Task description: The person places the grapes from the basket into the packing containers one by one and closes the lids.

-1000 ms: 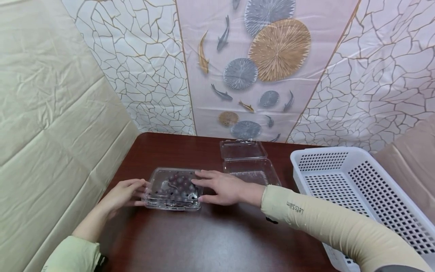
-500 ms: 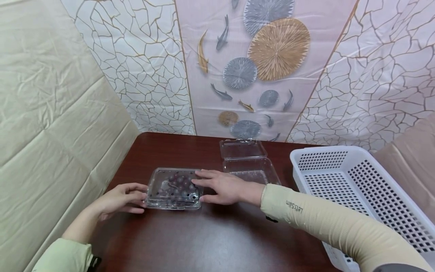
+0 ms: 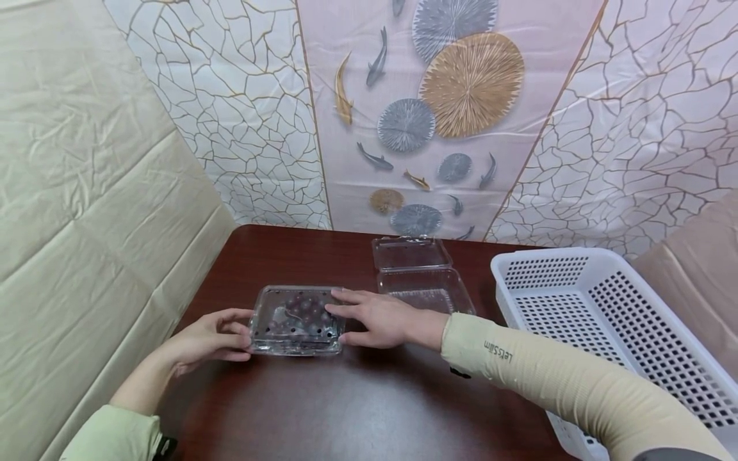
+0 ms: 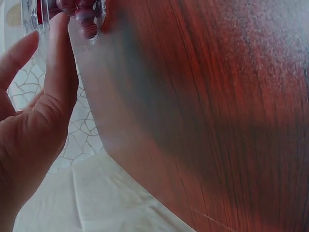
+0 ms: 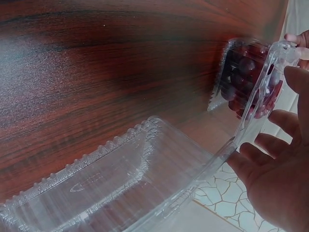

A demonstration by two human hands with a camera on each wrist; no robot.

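A clear plastic clamshell box [image 3: 271, 320], lid down, lies on the dark red table with a bunch of dark red grapes [image 3: 308, 310] inside. My left hand [image 3: 207, 339] is at the box's left side, thumb and fingertips right at its edge. In the left wrist view the left hand [image 4: 41, 116] has its thumb stretched against the box's side, by the grapes [image 4: 79, 9]. My right hand [image 3: 375, 317] rests extended fingers on the lid's right part, thumb at the front right corner. The right wrist view shows grapes [image 5: 246, 72] through the box wall, beside the right hand [image 5: 282, 179].
Behind my right hand stands a second clear clamshell box [image 3: 415, 291], its lid folded back. A white perforated basket [image 3: 501, 282] sits at the right under my right forearm. The table [image 3: 346, 403] meets a beige cloth wall [image 3: 115, 256] at the left.
My left hand first drew slightly back left from the box with its fingers regrouping, then came in again to the left edge. My right hand stays nearly still on the lid.
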